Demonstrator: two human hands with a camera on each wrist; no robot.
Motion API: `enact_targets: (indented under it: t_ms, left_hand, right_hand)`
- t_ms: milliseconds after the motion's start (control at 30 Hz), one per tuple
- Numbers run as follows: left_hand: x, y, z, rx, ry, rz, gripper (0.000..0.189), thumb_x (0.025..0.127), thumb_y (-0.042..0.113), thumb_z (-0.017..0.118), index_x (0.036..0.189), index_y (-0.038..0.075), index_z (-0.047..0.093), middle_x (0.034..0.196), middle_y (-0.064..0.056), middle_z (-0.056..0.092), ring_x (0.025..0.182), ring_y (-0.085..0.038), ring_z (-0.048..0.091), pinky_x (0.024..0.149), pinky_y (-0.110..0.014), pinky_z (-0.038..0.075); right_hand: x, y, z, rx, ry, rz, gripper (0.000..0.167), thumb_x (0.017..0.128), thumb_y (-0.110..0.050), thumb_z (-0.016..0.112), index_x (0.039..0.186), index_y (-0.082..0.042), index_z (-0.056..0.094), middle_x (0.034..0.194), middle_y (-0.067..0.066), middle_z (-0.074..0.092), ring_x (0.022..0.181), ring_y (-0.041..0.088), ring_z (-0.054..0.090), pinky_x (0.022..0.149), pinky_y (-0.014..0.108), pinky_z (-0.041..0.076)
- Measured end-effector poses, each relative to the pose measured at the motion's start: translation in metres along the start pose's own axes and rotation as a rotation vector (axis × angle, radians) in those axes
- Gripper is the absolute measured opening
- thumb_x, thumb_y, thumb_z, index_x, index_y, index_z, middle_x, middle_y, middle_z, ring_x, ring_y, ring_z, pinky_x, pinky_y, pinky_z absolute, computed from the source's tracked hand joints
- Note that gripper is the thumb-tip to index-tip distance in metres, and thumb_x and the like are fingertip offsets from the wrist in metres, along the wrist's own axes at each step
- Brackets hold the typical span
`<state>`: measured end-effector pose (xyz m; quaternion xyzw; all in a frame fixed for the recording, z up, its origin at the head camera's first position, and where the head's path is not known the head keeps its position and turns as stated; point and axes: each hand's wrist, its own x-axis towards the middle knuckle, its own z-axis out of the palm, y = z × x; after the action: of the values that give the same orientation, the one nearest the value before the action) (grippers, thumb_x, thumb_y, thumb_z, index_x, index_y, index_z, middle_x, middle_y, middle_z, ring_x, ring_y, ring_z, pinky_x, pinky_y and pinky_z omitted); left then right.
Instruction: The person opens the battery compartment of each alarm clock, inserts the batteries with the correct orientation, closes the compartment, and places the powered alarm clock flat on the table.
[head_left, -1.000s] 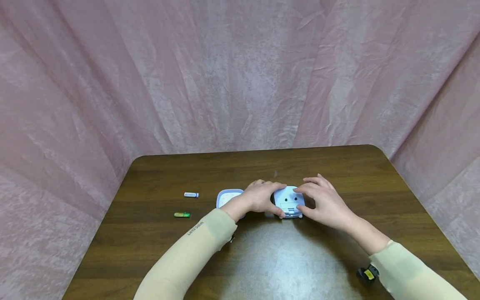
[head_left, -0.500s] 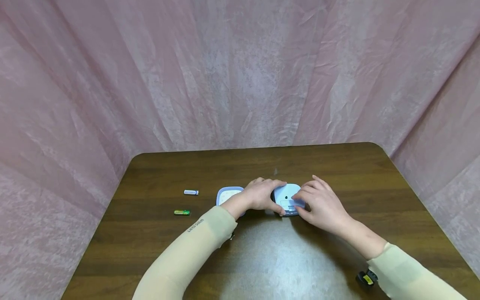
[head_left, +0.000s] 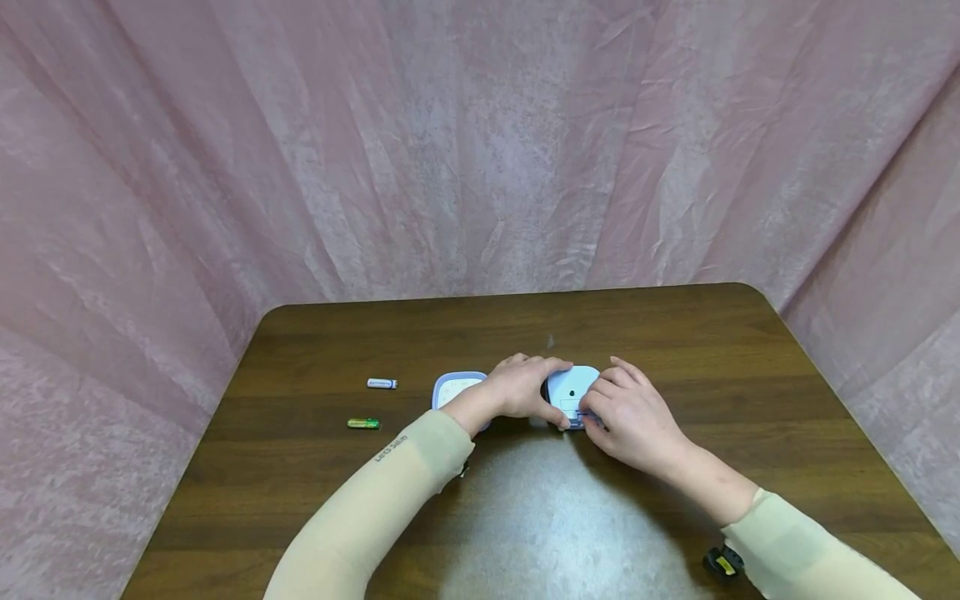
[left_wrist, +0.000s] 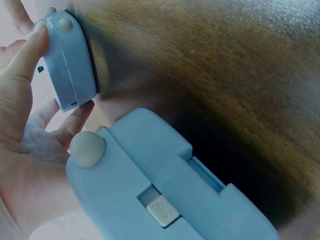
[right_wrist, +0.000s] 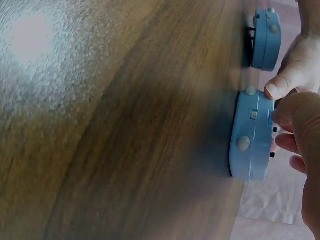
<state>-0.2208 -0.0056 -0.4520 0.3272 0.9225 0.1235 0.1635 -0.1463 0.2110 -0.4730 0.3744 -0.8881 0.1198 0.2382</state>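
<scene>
A light blue alarm clock (head_left: 567,382) lies face down on the table, with its back and battery compartment upward. My left hand (head_left: 525,390) grips it from the left, thumb at the near side and fingers at the far side. My right hand (head_left: 633,421) is bent over the clock's right part, thumb and index fingertips pinching at the battery cover (right_wrist: 271,118); those fingers hide much of it. In the right wrist view, round feet and a small switch show on the clock's side (right_wrist: 250,145).
A second light blue clock (head_left: 453,385), its white dial up, sits left of the first, partly behind my left wrist; it looms large in the left wrist view (left_wrist: 150,185). Farther left lie a white-and-blue battery (head_left: 382,383) and a green battery (head_left: 363,423) on the wooden table (head_left: 300,500).
My right hand has moved left over the clock's back, its thumb and fingers drawing together at the battery cover. The left hand keeps its grip on the clock.
</scene>
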Motion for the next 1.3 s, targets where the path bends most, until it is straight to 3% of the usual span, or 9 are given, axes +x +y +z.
enact_targets:
  t_ms: [333, 1300]
  left_hand:
    - [0.0000, 0.0002, 0.0000, -0.005, 0.002, 0.002, 0.095, 0.078, 0.066, 0.079, 0.157, 0.031, 0.040, 0.153, 0.003, 0.050, 0.127, -0.024, 0.049, 0.109, -0.041, 0.036]
    - [-0.0005, 0.0007, 0.0003, -0.013, 0.004, 0.008, 0.094, 0.079, 0.065, 0.080, 0.157, 0.031, 0.041, 0.152, 0.004, 0.050, 0.125, -0.023, 0.050, 0.107, -0.039, 0.038]
  right_hand:
    - [0.0018, -0.0003, 0.0039, -0.067, 0.049, -0.053, 0.009, 0.078, -0.012, 0.076, 0.078, -0.014, 0.067, 0.084, 0.002, 0.067, 0.097, 0.033, 0.061, 0.111, 0.057, 0.036]
    - [0.0001, -0.0004, 0.0047, -0.139, 0.063, -0.134, 0.008, 0.085, -0.016, 0.070, 0.084, -0.011, 0.076, 0.083, 0.004, 0.070, 0.093, 0.032, 0.063, 0.110, 0.057, 0.037]
